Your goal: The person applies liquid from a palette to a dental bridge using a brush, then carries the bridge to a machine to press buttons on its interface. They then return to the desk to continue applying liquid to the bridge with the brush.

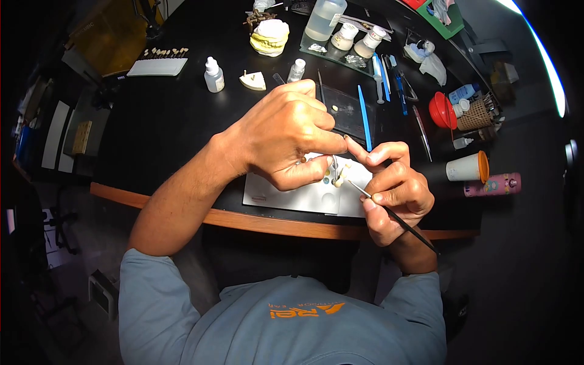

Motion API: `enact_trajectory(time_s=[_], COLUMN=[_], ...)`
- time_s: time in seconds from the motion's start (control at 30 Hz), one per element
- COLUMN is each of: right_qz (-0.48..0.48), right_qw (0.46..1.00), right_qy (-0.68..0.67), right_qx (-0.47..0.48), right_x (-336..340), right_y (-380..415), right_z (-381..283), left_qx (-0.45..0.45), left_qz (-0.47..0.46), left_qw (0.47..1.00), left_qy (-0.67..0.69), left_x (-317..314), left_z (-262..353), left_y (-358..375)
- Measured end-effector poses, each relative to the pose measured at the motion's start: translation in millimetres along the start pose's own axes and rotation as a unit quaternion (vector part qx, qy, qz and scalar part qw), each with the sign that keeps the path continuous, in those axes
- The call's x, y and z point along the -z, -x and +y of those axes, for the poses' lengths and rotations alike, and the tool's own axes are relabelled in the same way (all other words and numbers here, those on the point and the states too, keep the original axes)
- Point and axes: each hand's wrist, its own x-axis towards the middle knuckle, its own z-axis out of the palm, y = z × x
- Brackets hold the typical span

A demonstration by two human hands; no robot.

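Observation:
My left hand (pixel 292 134) is closed, its thumb and forefinger pinching a slim metal tool (pixel 335 163) that mostly hides behind the fingers. At that tool's tip is a small tooth-coloured piece (pixel 342 174), like a dental crown. My right hand (pixel 398 194) grips a fine brush (pixel 406 226) with a dark handle, its pale tip right at the piece. One right fingertip meets the left forefinger. Beneath both hands lies a white mixing palette (pixel 283 196) with small coloured spots, near the table's front edge.
Behind my hands are a blue stick (pixel 364 115), a dark tray (pixel 347 109), a dropper bottle (pixel 214 75) and a dental model piece (pixel 252 80). Jars (pixel 345 38) stand at the back. A red bowl (pixel 442 110) and paper cup (pixel 465 167) are rightward.

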Motion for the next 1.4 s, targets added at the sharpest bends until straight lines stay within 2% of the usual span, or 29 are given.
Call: enact_trajectory(time_s=[0.43, 0.93, 1.13, 1.23, 1.4], right_qz=[0.0, -0.02, -0.059, -0.018, -0.011], right_qw=[1.0, 0.999, 0.997, 0.999, 0.999], right_qy=[0.03, 0.019, 0.043, 0.031, 0.029], right_qx=[0.0, -0.017, -0.008, -0.016, -0.015], right_x=[-3, -2, 1, -2, -3], right_y=[-2, -2, -5, -2, -2], right_z=[-2, -1, -3, 0, 1], left_qx=[-0.004, -0.018, -0.013, -0.011, -0.014], left_qz=[-0.001, 0.014, 0.003, -0.003, 0.002], left_qw=[1.0, 0.998, 0.998, 0.997, 0.997], left_qy=[0.003, -0.058, -0.064, -0.071, -0.072], left_x=[1, 2, 2, 2, 2], left_z=[-1, 9, 9, 9, 9], left_y=[0, -4, -4, -3, -4])
